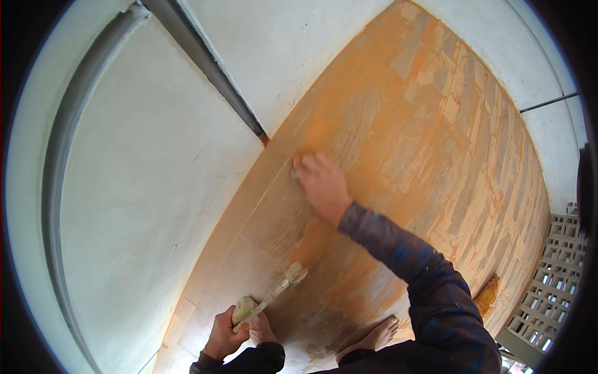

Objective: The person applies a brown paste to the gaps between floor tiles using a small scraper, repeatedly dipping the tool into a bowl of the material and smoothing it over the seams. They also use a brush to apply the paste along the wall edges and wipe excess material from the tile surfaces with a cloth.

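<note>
Reaching ahead, my right hand (322, 186) presses on the wood-look tile floor (255, 240) with its fingers curled. A small pale bit shows at its fingertips, too hidden and blurred to name. My left hand (225, 335) is low in the view, closed round a pale, crusted stick-like tool (279, 292) that slants up to the right and ends in a lumpy tip. A whitish-green rounded lump (245, 309) sits against that hand, and whether it belongs to the tool I cannot tell. Orange-brown smears (355, 168) coat much of the floor around my right hand.
White walls (156, 174) rise at the left and far right, with a dark vertical strip (212, 71) in the left one. My bare foot (379, 333) stands near the lower edge. A yellow-brown object (488, 298) lies at the right, near a pierced block screen (554, 268).
</note>
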